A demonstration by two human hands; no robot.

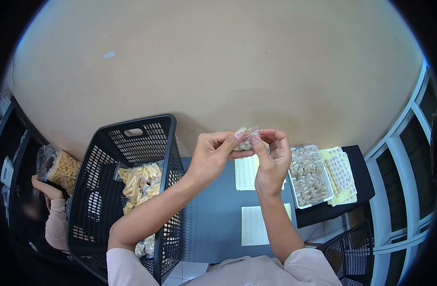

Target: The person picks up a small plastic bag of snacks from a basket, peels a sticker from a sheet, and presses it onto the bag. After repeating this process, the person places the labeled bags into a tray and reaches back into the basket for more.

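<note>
Above the table, my left hand (212,153) and my right hand (272,161) are close together, each pinching the top of a small clear plastic bag (244,144). Pale, lumpy pieces show inside the bag, partly hidden by my fingers. Below my hands, a sheet of small printed labels (245,175) lies on the grey table (209,214), with a second label sheet (254,229) nearer me. To the right of my right hand stands a white tray (315,205) filled with many small packed bags (306,176).
A black plastic crate (170,131) at the left holds bags of pale yellow sticks (141,180). More label sheets (340,171) lie right of the tray. Another person's hand (48,188) is beside a large bag (66,171) at far left. Another black crate (349,252) stands lower right.
</note>
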